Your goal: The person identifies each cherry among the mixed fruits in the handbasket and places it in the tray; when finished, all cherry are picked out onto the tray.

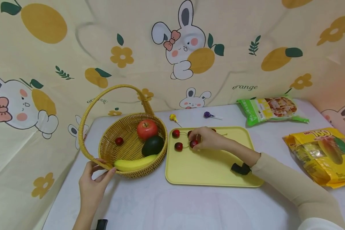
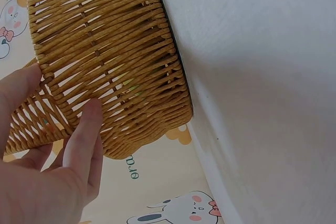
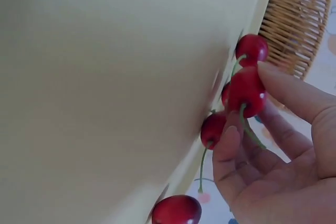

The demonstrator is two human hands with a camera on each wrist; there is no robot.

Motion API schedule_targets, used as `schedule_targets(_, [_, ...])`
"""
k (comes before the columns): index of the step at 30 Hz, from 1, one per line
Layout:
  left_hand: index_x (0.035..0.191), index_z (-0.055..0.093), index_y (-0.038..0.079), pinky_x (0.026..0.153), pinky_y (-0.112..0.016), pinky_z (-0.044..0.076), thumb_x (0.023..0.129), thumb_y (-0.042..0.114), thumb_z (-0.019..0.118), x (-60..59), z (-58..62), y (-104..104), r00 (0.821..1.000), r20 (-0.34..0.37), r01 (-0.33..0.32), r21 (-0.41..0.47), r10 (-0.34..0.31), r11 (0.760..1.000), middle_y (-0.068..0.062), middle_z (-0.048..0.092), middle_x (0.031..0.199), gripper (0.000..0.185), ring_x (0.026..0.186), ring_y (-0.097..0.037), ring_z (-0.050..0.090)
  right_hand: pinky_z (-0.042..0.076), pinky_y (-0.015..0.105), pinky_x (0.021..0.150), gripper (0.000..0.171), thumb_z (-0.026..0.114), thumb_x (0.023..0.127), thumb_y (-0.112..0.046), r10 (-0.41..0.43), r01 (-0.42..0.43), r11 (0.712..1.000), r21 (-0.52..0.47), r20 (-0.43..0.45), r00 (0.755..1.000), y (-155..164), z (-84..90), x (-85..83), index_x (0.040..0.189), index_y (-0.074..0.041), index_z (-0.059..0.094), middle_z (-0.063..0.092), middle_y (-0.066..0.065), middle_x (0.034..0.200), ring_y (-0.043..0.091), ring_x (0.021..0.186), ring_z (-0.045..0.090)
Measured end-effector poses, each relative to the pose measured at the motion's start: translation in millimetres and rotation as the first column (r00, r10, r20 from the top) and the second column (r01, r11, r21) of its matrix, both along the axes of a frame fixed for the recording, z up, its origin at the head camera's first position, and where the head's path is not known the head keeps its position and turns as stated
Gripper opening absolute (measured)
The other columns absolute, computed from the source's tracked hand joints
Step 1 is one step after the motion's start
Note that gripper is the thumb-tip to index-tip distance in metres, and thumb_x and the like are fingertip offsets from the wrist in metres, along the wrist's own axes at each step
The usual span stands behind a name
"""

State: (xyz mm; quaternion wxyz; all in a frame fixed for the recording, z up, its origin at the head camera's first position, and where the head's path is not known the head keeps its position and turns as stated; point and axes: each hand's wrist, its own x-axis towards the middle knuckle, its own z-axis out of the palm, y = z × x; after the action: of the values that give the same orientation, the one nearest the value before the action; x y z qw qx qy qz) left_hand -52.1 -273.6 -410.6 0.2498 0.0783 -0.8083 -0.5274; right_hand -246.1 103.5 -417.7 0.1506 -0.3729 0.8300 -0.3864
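The small glossy red cherry with a green stem point(image 1: 194, 143) is pinched between the thumb and fingertips of the right hand point(image 1: 208, 138), sitting right at the far-left part of the pale yellow plastic tray point(image 1: 210, 166). In the right wrist view you can see it better: that cherry point(image 3: 245, 92) is squeezed between thumb and index finger, the other fingers curled loosely underneath, and it's just off the tray surface or barely touching it, hard to say which.

Around it are more loose cherries on the tray: one just to the left point(image 1: 178, 146), another nearer the tray's far-left corner point(image 1: 176, 133), plus a couple partly hidden behind the hand.

Left of the tray, nearly touching it, is a round woven wicker basket with a tall hoop handle point(image 1: 109, 150). The left hand point(image 1: 93, 183) holds its near rim, thumb on one side and fingers lightly bent against the weave, so a loose grip rather than a clamp. Inside the basket: a red apple point(image 1: 147, 129), a dark green avocado point(image 1: 152, 145), a yellow banana point(image 1: 133, 164) and one lone cherry point(image 1: 119, 141).

Further back on the white table point(image 1: 175, 207) are a yellow lollipop point(image 1: 173, 118) and a purple lollipop point(image 1: 208, 115), with a green snack bag point(image 1: 271, 110) and a yellow snack bag point(image 1: 325, 155) off to the right.
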Motion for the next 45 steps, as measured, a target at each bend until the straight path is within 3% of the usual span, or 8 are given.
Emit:
schedule_targets(7, [0.116, 0.056, -0.007, 0.073, -0.020, 0.061, 0.079, -0.012, 0.078, -1.2, -1.4, 0, 1.000, -0.016, 0.000, 0.002, 0.000, 1.000, -0.010, 0.057, 0.107, 0.043, 0.096, -0.019, 0.063, 0.051, 0.025, 0.068, 0.022, 0.082, 0.077, 0.003, 0.049, -0.048, 0.999, 0.025, -0.067, 0.996, -5, -2.1, 0.6, 0.093, -0.004, 0.070, 0.067, 0.003, 0.090, 0.018, 0.079, 0.057])
schedule_targets(15, [0.115, 0.056, -0.007, 0.073, -0.021, 0.061, 0.080, -0.012, 0.078, -0.7, -1.2, -1, 1.000, -0.010, -0.001, 0.001, 0.001, 1.000, -0.011, 0.056, 0.107, 0.042, 0.096, -0.019, 0.063, 0.053, 0.029, 0.072, 0.024, 0.083, 0.077, -0.001, 0.028, -0.019, 0.997, 0.071, -0.119, 0.993, -5, 2.8, 3.4, 0.098, -0.004, 0.071, 0.069, 0.003, 0.093, 0.018, 0.082, 0.058])
schedule_targets(18, [0.115, 0.056, -0.008, 0.072, -0.021, 0.061, 0.079, -0.012, 0.078, -1.1, -2.0, 1, 1.000, -0.006, -0.002, 0.013, 0.002, 1.000, -0.014, 0.056, 0.107, 0.042, 0.095, -0.018, 0.064, 0.055, 0.035, 0.074, 0.025, 0.081, 0.080, -0.005, 0.011, -0.003, 0.998, 0.062, -0.119, 0.993, 2, 18.5, 2.3, 0.102, -0.002, 0.071, 0.070, 0.007, 0.097, 0.024, 0.086, 0.060])
schedule_targets(23, [0.116, 0.055, -0.008, 0.072, -0.020, 0.061, 0.079, -0.013, 0.077, -1.4, -2.6, 2, 1.000, -0.008, -0.007, 0.024, 0.007, 1.000, -0.015, 0.056, 0.109, 0.043, 0.096, -0.018, 0.064, 0.055, 0.037, 0.072, 0.022, 0.078, 0.087, -0.012, -0.003, -0.004, 0.998, -0.060, -0.123, 0.992, -4, 65.5, -13.8, 0.107, -0.003, 0.071, 0.069, 0.008, 0.100, 0.024, 0.090, 0.060])
schedule_targets(26, [0.116, 0.056, -0.008, 0.073, -0.021, 0.061, 0.079, -0.013, 0.077, -1.7, -3.5, 2, 1.000, -0.011, -0.005, 0.022, 0.005, 1.000, -0.015, 0.056, 0.109, 0.043, 0.097, -0.018, 0.063, 0.057, 0.034, 0.073, 0.018, 0.073, 0.092, -0.014, 0.036, -0.049, 0.990, -0.129, -0.104, 0.994, -31, 90.2, -24.3, 0.107, -0.004, 0.071, 0.069, 0.004, 0.098, 0.020, 0.090, 0.061])
schedule_targets(30, [0.116, 0.056, -0.007, 0.073, -0.021, 0.061, 0.079, -0.013, 0.077, -0.6, -3.2, 0, 1.000, -0.013, -0.009, -0.001, 0.009, 1.000, -0.015, 0.057, 0.110, 0.042, 0.097, -0.017, 0.064, 0.056, 0.029, 0.084, 0.021, 0.068, 0.095, -0.017, 0.173, -0.181, 0.976, -0.124, -0.073, 0.982, -90, 108.4, -29.3, 0.109, -0.001, 0.070, 0.070, 0.004, 0.100, 0.016, 0.094, 0.063])
schedule_targets(37, [0.118, 0.055, -0.007, 0.073, -0.019, 0.061, 0.081, -0.010, 0.077, 0.5, -2.1, -2, 1.000, -0.004, -0.011, -0.046, 0.011, 0.999, -0.014, 0.057, 0.112, 0.043, 0.098, -0.015, 0.063, 0.053, 0.019, 0.089, 0.025, 0.064, 0.099, -0.019, 0.417, -0.417, 0.908, -0.052, 0.001, 0.909, -203, 113.5, -25.7, 0.116, -0.001, 0.069, 0.069, 0.009, 0.112, 0.016, 0.104, 0.063])
schedule_targets(45, [0.116, 0.055, -0.006, 0.073, -0.018, 0.061, 0.082, -0.011, 0.076, -0.1, -2.0, 0, 1.000, -0.015, -0.007, -0.031, 0.007, 0.999, -0.014, 0.057, 0.113, 0.041, 0.100, -0.018, 0.062, 0.049, 0.015, 0.086, 0.030, 0.062, 0.099, -0.024, 0.322, -0.319, 0.947, -0.042, 0.154, 0.934, -268, 77.7, -25.2, 0.121, -0.003, 0.068, 0.065, 0.004, 0.118, 0.014, 0.111, 0.058])
